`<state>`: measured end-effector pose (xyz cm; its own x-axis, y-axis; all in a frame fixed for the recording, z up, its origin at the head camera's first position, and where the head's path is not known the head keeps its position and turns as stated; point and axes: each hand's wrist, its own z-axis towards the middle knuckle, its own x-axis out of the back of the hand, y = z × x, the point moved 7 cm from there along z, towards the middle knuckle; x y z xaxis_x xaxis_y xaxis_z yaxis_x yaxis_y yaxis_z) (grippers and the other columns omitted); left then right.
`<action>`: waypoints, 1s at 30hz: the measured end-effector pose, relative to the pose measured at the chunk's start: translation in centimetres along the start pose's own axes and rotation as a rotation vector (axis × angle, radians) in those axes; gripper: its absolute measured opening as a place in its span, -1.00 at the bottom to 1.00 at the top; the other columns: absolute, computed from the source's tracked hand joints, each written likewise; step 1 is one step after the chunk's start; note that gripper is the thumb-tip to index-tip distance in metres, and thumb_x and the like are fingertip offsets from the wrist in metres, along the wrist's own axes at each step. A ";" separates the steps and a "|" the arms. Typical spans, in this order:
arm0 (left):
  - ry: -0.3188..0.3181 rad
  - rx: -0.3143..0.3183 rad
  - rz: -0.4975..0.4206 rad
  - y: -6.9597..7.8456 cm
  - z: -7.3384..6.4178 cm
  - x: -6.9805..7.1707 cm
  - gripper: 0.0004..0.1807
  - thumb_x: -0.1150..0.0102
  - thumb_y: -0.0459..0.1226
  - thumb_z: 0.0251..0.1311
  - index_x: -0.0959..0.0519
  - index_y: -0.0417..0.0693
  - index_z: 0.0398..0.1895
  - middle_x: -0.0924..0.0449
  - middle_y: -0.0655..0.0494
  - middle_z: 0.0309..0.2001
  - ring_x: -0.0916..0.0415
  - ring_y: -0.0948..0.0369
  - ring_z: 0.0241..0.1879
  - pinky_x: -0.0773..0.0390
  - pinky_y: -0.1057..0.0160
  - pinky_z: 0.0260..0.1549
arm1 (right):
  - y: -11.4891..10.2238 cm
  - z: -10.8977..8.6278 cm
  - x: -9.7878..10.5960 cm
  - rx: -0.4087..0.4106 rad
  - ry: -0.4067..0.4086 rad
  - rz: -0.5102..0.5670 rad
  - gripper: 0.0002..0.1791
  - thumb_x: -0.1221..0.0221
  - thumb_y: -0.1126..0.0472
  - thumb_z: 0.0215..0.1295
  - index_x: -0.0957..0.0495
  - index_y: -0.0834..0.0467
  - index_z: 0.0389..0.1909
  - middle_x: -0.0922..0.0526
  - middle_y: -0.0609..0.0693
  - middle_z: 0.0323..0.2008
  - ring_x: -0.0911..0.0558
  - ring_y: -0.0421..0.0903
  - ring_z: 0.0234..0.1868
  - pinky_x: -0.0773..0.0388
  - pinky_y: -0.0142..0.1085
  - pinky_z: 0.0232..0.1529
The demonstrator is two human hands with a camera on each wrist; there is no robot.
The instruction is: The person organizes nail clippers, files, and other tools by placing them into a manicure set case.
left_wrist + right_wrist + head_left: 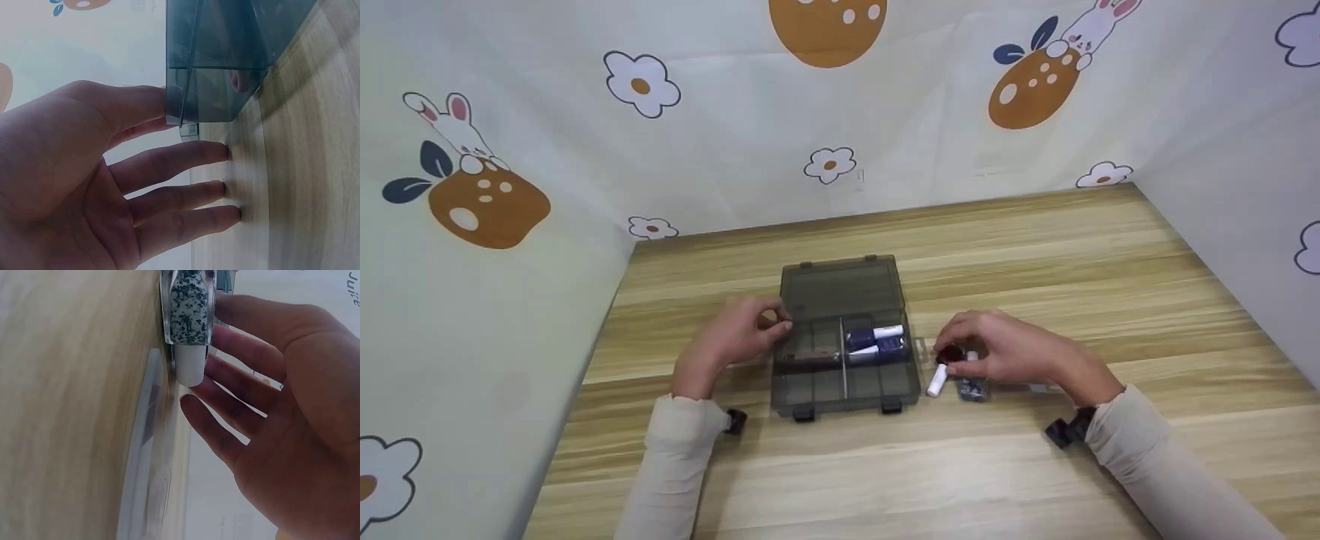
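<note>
With the left hand (741, 330), pinches the open case's (840, 291) left edge (hard to make out at the tips). With the right hand (1009, 346), grips a dark red bottle (951, 354) right of the case, largely covered, beside a partly hidden glitter bottle (973, 390).

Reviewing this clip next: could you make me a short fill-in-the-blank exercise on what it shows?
1. The lid of the box is ____, not shut.
2. The two blue bottles in the box have caps that are ____ in colour.
3. The hand at the red bottle is the person's ____ one.

Missing words: open; white; right.
</note>
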<state>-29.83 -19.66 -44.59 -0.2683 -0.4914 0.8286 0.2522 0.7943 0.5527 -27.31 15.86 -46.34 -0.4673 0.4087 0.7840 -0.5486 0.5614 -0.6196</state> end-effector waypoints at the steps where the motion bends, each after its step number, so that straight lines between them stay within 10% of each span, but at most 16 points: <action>1: 0.001 0.000 0.003 0.0 0.0 0.0 -0.88 -0.26 -0.17 0.56 -0.71 0.02 -0.06 -0.84 -0.05 0.07 -0.78 -0.04 0.17 -0.74 -0.17 0.20 | 0.0 0.0 0.0 -0.007 -0.005 0.005 -0.71 -0.41 0.06 0.46 -0.76 -0.07 0.14 -0.75 -0.16 0.13 -0.70 -0.16 0.11 -0.73 -0.09 0.21; 30: -0.006 0.015 0.010 0.0 0.0 0.0 -0.87 -0.27 -0.16 0.54 -0.72 0.03 -0.03 -0.83 -0.11 0.09 -0.78 -0.10 0.17 -0.74 -0.19 0.20 | 0.7 0.3 0.4 0.008 -0.002 -0.020 -0.56 -0.48 0.22 0.36 -0.74 0.00 0.24 -0.79 -0.05 0.13 -0.73 -0.12 0.06 -0.76 -0.16 0.12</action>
<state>-29.78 -19.64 -44.56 -0.2710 -0.4814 0.8336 0.2410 0.8045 0.5429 -28.06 16.20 -46.47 -0.4578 0.3957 0.7961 -0.5633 0.5636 -0.6041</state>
